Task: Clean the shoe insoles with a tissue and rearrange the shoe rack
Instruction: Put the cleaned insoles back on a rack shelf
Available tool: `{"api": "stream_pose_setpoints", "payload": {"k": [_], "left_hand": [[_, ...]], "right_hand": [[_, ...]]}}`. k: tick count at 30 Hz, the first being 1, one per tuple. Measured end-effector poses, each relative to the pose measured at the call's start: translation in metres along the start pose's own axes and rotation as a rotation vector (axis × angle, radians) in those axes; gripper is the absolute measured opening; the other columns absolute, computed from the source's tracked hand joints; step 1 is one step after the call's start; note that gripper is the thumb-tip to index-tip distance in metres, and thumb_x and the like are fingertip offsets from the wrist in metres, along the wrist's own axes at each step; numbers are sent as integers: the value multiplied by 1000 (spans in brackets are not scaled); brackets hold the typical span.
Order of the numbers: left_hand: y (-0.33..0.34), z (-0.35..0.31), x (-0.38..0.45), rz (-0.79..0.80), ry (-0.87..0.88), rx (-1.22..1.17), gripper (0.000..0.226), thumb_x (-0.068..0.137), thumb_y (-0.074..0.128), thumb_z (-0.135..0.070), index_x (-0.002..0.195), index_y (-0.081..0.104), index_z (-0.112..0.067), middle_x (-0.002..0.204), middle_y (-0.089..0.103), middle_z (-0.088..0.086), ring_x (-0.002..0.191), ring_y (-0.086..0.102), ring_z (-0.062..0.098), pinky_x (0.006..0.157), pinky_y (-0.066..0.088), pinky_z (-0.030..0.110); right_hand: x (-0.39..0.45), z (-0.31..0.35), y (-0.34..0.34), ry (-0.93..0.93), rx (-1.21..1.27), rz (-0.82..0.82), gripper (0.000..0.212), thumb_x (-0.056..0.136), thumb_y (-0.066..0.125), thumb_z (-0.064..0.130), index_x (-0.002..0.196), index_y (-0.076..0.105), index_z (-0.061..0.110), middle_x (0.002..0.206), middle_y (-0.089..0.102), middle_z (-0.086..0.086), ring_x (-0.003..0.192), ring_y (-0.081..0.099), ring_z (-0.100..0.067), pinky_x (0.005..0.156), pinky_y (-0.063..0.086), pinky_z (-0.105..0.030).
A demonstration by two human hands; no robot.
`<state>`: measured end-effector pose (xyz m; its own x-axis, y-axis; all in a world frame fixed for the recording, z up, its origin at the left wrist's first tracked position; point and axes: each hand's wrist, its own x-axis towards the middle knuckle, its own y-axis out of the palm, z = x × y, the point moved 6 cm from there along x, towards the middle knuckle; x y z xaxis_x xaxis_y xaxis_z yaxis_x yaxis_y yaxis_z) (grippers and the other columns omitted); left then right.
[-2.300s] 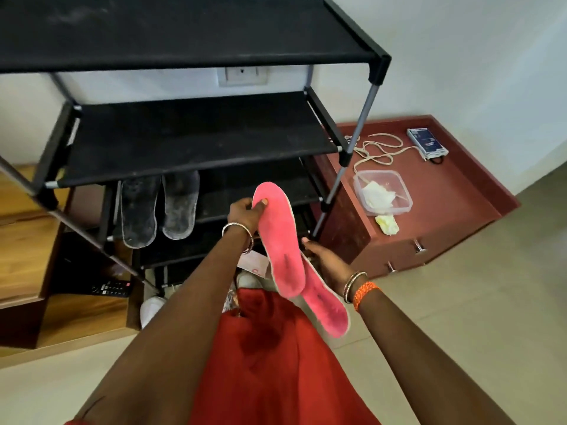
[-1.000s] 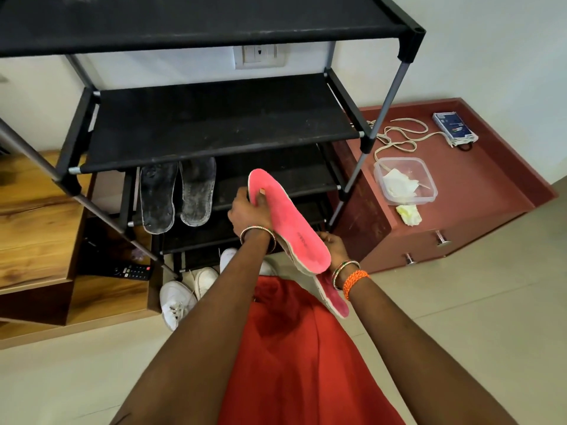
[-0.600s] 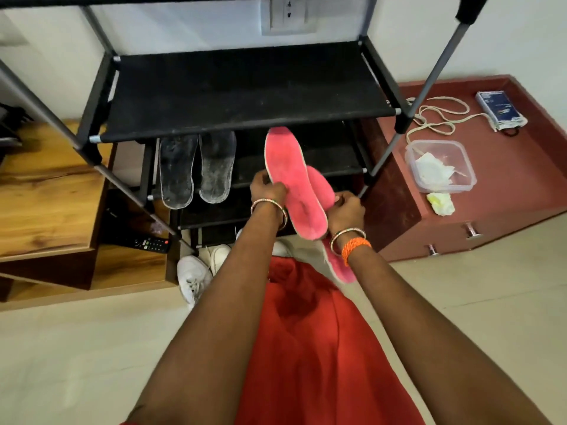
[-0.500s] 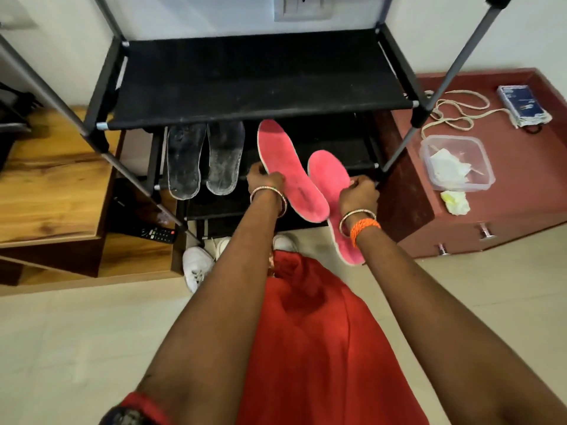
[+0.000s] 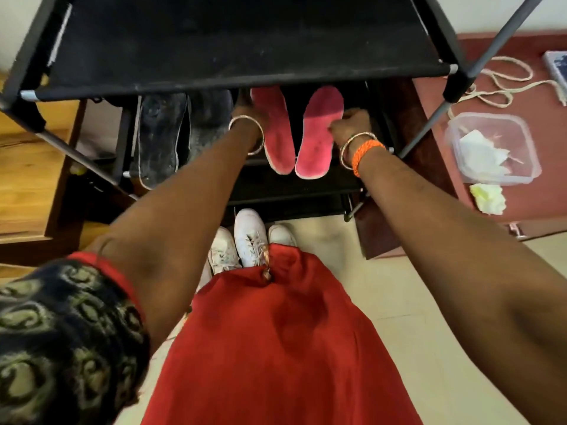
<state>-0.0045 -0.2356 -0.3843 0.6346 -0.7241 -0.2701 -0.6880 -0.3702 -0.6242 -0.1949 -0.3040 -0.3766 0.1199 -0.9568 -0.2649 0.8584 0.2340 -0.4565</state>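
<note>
Pink insoles, two, lying side by side on a lower shelf of the black shoe rack, heels overhanging the front edge, just right of a dark grey pair. Left pink insole held at its edge by the left hand, fingers mostly hidden under the shelf above; right pink insole pinched by the right hand. Probably the placing step; next, letting go and squaring both up. Tissue waiting in a clear plastic container. No legible writing or brand anywhere.
</note>
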Motion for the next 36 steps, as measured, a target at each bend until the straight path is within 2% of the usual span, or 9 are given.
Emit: {"api": "stream_pose_setpoints", "payload": {"k": [3, 6, 8, 11, 17, 23, 28, 33, 36], "left_hand": [[8, -3, 11, 115, -65, 85, 97, 72, 44, -56, 147, 15, -2, 147, 36, 12, 134, 37, 26, 107, 26, 24], [17, -5, -15, 129, -39, 265, 86, 90, 47, -41, 149, -4, -5, 154, 12, 22, 140, 23, 32, 111, 22, 29], [34, 4, -32, 170, 49, 384, 81, 94, 45, -42, 149, -5, -10, 155, 1, 23, 143, 11, 37, 115, 15, 36], [59, 31, -37, 194, 190, 539, 78, 91, 46, -41, 150, 2, -15, 153, 3, 25, 142, 3, 41, 117, 9, 47], [58, 31, -35, 66, 378, 569, 65, 90, 48, -28, 146, 22, -8, 148, 23, 23, 137, 20, 41, 116, 13, 41], [60, 36, -28, 90, 373, 573, 60, 93, 39, -34, 146, 24, -10, 149, 24, 23, 138, 20, 41, 114, 19, 44], [60, 37, -34, 97, 336, 600, 78, 76, 18, -45, 146, 25, -11, 149, 23, 23, 139, 19, 39, 114, 20, 43], [55, 32, -47, 156, 283, 619, 62, 95, 34, -39, 149, 16, -15, 154, 8, 22, 142, 5, 40, 117, 10, 45], [46, 26, -71, 119, 263, 583, 60, 97, 37, -33, 150, 13, -16, 156, 1, 19, 143, 0, 39, 116, 7, 45]], "right_hand": [[8, 9, 11, -90, -156, 24, 34, 89, 56, 16, 119, 56, 3, 115, 63, -11, 105, 59, -23, 79, 42, -22], [0, 4, 25, -202, -474, 54, 59, 94, 46, 24, 144, 25, 0, 145, 36, -20, 131, 38, -34, 104, 31, -32], [-18, -2, 38, -349, -621, 66, 58, 95, 42, 29, 145, 25, 5, 151, 24, -21, 137, 27, -35, 111, 26, -40], [-46, -18, 51, -557, -808, 65, 56, 91, 43, 35, 143, 33, 16, 153, 21, -15, 141, 18, -32, 111, 23, -45], [-54, -38, 49, -658, -889, 139, 58, 92, 41, 26, 146, 27, 12, 154, 15, -19, 143, 8, -37, 116, 15, -47], [-27, -30, 55, -610, -931, 188, 51, 98, 32, 20, 148, 22, 11, 155, 10, -21, 143, 4, -38, 117, 11, -43], [-22, -31, 58, -570, -958, 207, 51, 99, 32, 22, 148, 20, 14, 156, 12, -15, 143, 3, -38, 116, 15, -46], [-33, -28, 53, -561, -955, 162, 55, 98, 34, 32, 148, 19, 17, 156, 9, -16, 144, 0, -35, 113, 10, -51], [-55, -16, 50, -610, -972, 104, 62, 95, 39, 35, 149, 16, 16, 156, 6, -19, 144, 1, -34, 112, 9, -54]]}}
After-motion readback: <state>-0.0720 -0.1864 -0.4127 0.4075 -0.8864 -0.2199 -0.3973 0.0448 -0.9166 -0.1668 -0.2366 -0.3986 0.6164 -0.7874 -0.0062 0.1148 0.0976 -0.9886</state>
